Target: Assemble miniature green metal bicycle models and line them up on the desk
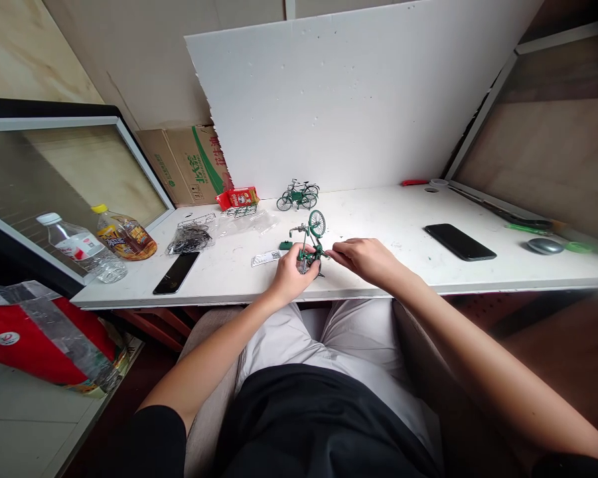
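A small green model bicycle (306, 234) is held over the front part of the white table, one spoked wheel pointing away from me. My left hand (293, 273) is closed round its near end, by the rear wheel. At the bicycle's right side, my right hand (366, 257) pinches with thumb and forefinger; a thin piece seems to show at the fingertips, too small to name. Just left of the bicycle lie a small green part (285, 245) and a white paper label (266, 258). Farther back stand finished-looking model bicycles (297, 195).
On the left are a phone (176, 273), a bag of dark wire parts (192, 236), a clear bottle (82, 247) and a yellow-capped bottle (124, 232). A red packet (237, 198) lies behind. Rightward are another phone (458, 241) and a grey mouse (545, 246).
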`<state>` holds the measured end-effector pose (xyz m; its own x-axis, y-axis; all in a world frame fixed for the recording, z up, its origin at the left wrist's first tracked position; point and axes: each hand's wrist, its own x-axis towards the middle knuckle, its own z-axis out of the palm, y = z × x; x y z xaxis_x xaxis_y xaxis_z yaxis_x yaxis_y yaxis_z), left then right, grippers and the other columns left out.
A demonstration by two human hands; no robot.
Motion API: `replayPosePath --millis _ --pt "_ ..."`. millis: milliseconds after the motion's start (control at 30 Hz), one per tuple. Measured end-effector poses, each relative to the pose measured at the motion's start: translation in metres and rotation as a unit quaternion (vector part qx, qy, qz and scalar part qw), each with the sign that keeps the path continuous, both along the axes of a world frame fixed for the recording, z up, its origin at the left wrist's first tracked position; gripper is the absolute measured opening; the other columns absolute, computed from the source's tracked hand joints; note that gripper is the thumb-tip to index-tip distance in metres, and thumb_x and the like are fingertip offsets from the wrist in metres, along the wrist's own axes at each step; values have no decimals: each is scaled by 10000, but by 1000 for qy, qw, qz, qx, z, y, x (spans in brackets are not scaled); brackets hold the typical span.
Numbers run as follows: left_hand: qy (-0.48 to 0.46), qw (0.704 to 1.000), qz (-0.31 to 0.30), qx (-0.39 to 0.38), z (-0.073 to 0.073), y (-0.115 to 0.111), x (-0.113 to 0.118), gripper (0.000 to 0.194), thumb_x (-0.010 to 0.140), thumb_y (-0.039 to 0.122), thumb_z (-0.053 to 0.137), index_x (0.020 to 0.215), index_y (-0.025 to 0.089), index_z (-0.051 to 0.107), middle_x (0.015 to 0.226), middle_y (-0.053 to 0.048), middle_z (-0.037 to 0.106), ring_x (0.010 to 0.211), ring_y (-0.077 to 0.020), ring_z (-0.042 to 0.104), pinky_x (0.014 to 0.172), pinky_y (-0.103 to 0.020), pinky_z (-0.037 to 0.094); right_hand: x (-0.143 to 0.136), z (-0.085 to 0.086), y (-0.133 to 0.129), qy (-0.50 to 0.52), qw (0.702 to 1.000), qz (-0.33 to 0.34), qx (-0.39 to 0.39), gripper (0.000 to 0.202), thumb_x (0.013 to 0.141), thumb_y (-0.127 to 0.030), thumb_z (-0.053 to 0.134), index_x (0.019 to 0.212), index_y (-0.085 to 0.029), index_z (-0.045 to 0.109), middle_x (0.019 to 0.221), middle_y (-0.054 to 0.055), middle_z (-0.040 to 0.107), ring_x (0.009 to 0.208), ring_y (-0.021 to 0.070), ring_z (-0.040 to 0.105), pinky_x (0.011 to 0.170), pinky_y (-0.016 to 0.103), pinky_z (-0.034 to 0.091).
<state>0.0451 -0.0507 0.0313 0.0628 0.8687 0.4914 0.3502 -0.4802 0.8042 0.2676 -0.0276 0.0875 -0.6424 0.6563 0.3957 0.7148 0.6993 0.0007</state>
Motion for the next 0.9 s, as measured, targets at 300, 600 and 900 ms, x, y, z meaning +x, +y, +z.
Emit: replayPosePath --millis 300,600,900 --pt "-18 1000 8 10 4 -3 3 228 890 305 754 1061 215 634 1059 -62 738 809 -163 659 775 -282 510 -3 10 -11 53 997 -2 -63 548 1141 -492 235 792 -212 551 715 58 618 599 176 454 652 332 253" --pt "35 995 20 93 11 -3 -5 223 867 235 757 1046 237 624 1068 -77 748 1000 -243 713 952 -356 521 -8 15 -22 1 1000 -7 18 350 1113 -374 378 917 -199 609 760 60 650 634 184 500 641 335 235" --pt "-54 997 31 44 16 -2 -5 329 843 228 798 1136 209 650 1165 -92 757 1069 -218 729 935 -315 557 -6 9 -17 102 991 67 58 380 1115 -390 486 952 -173 752 746 64 685 646 168 573 625 305 354"
